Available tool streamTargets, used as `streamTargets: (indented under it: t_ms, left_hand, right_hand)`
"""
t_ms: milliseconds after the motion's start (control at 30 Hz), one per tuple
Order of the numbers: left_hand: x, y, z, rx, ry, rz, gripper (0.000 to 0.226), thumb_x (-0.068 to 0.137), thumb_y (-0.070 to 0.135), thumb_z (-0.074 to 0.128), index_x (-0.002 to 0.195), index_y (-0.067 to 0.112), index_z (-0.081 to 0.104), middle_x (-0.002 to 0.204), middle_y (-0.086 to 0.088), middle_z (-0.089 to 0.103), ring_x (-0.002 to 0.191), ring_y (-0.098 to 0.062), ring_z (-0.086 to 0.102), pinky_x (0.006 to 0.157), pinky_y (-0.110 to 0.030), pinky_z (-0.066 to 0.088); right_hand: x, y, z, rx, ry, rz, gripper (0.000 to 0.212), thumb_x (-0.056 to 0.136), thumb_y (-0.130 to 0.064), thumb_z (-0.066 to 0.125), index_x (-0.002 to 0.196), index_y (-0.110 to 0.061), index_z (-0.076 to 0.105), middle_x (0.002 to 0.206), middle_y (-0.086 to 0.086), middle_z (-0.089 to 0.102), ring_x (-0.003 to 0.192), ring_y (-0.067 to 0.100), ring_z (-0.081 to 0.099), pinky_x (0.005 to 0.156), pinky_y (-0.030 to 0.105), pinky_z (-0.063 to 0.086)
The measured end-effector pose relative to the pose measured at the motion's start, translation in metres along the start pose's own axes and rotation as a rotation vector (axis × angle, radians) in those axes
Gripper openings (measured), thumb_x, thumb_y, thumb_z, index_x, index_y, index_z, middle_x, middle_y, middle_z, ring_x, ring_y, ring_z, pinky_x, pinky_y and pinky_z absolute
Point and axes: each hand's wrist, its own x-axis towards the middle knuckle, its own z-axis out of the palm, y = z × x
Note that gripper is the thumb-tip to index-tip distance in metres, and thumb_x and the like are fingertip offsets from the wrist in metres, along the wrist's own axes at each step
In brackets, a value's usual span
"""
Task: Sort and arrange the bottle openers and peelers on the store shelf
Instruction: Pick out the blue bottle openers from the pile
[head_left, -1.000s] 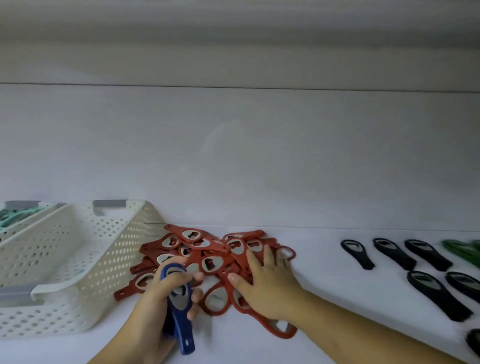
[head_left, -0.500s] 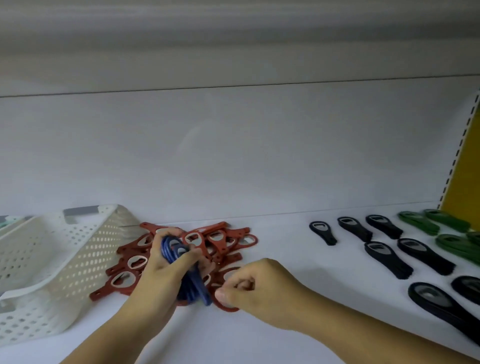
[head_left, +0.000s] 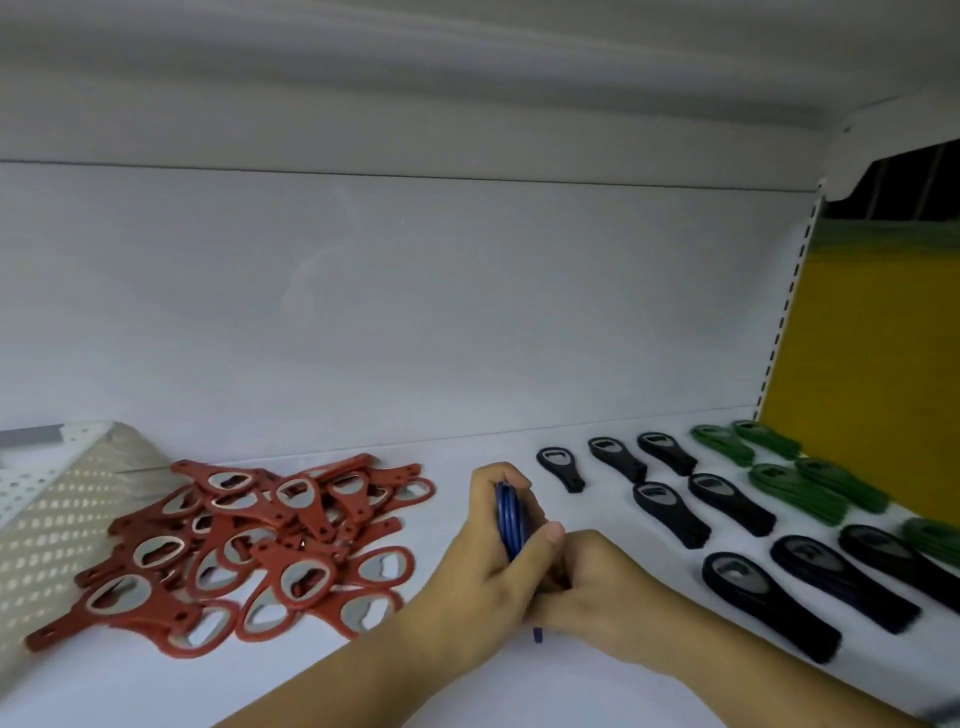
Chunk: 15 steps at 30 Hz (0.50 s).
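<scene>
The left hand (head_left: 483, 571) clamped stacked blue bottle openers (head_left: 510, 525); the right hand (head_left: 597, 597), touching it at 3 o'clock, possibly pinched their handles, its grip hidden.

Bare shelf (head_left: 156, 691) lies open along the front edge and behind everything, up to the back wall (head_left: 415, 312). Heaped red bottle openers (head_left: 270, 540) block the left, seemingly touching the perforated basket (head_left: 47, 525). Rows of black bottle openers (head_left: 727, 501) and green bottle openers (head_left: 800, 486) crowd the right. The left hand (head_left: 488, 561), gripping blue bottle openers (head_left: 510, 525), and the right hand (head_left: 608, 597) fill the gap between.
</scene>
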Motion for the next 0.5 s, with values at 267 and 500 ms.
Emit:
streamTargets:
  t_ms: [267, 500]
  left_hand:
    - [0.006, -0.019, -0.005, 0.041, -0.190, -0.031, 0.053, 0.087, 0.013, 0.065, 0.120, 0.049, 0.044, 0.119, 0.019, 0.055, 0.111, -0.007, 0.057, 0.094, -0.029, 0.050]
    - [-0.004, -0.035, -0.003, 0.000, -0.101, -0.041, 0.058, 0.084, 0.006, 0.069, 0.124, 0.040, 0.046, 0.122, 0.014, 0.057, 0.116, 0.003, 0.055, 0.093, -0.014, 0.045]
  right_hand:
    - [0.001, 0.017, -0.021, -0.131, -0.021, 0.029, 0.005, 0.068, -0.027, 0.068, 0.070, -0.032, 0.069, 0.077, -0.004, 0.062, 0.072, 0.011, 0.057, 0.071, 0.026, 0.050]
    - [0.005, 0.028, -0.019, -0.141, -0.046, 0.050, 0.022, 0.070, -0.035, 0.071, 0.090, -0.026, 0.072, 0.086, 0.007, 0.068, 0.082, 0.016, 0.061, 0.090, 0.042, 0.051]
